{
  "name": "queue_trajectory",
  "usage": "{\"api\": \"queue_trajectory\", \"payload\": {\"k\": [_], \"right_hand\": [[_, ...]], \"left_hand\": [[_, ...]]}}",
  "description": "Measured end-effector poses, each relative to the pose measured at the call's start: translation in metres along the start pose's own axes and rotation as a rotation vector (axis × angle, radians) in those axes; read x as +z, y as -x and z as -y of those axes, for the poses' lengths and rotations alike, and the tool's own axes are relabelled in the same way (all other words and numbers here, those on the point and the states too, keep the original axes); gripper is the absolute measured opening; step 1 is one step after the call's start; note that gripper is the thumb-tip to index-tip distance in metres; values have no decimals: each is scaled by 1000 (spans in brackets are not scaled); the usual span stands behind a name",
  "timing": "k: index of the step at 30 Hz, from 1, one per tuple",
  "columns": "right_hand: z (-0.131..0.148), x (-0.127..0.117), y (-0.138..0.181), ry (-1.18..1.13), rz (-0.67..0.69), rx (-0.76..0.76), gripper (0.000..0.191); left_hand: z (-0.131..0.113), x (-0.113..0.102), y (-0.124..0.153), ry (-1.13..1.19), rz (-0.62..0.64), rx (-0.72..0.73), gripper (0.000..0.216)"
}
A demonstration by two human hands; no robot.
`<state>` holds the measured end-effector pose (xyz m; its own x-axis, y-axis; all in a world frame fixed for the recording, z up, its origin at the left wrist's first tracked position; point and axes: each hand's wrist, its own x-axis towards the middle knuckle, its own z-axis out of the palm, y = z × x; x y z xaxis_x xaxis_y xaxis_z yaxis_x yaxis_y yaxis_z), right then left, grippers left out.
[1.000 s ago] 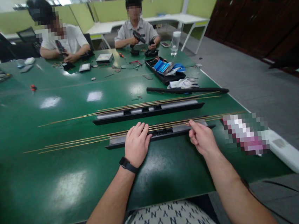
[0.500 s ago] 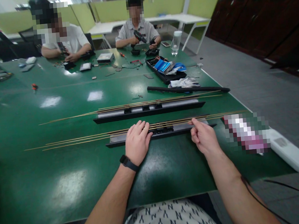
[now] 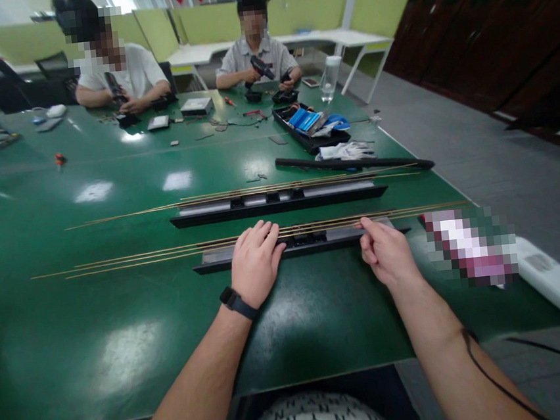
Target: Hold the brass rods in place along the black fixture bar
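My left hand (image 3: 256, 262) lies with outstretched fingers across the left part of the nearer black-and-silver channel (image 3: 260, 259), over thin golden rods (image 3: 165, 253). The rods lie lengthwise on the channel and stick out past both its ends. Near the channel's right end, my right hand (image 3: 387, 249) is closed, thumb and index finger pinched at a golden rod; the exact contact is too small to see. Small black blocks (image 3: 307, 234) sit in the channel between my hands. Beyond it, a second, similar channel (image 3: 279, 205) carries more golden rods (image 3: 136, 213).
Behind the channels lie a long black tube (image 3: 355, 163), white gloves (image 3: 346, 151) and a black tray (image 3: 313, 142) with blue items. At right are a blurred pink-white object (image 3: 469, 248) and a white device (image 3: 554, 279). Two people (image 3: 256, 60) work across the green table (image 3: 140, 355).
My hands keep nearly the same positions on the nearer channel and rods. The view has shifted slightly.
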<state>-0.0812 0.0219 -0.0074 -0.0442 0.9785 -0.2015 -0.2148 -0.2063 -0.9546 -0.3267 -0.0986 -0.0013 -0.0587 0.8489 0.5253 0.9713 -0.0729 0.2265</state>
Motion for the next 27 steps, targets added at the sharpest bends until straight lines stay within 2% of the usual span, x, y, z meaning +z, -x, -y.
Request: {"api": "queue_trajectory", "payload": {"k": [14,27], "right_hand": [[2,-3,-1,-42,-66,-27,28],[0,-2,-1,-20,-5,-4,33]], "left_hand": [[1,1,0,-15,2,14,35],[2,2,0,-22,-3,18,36]]}}
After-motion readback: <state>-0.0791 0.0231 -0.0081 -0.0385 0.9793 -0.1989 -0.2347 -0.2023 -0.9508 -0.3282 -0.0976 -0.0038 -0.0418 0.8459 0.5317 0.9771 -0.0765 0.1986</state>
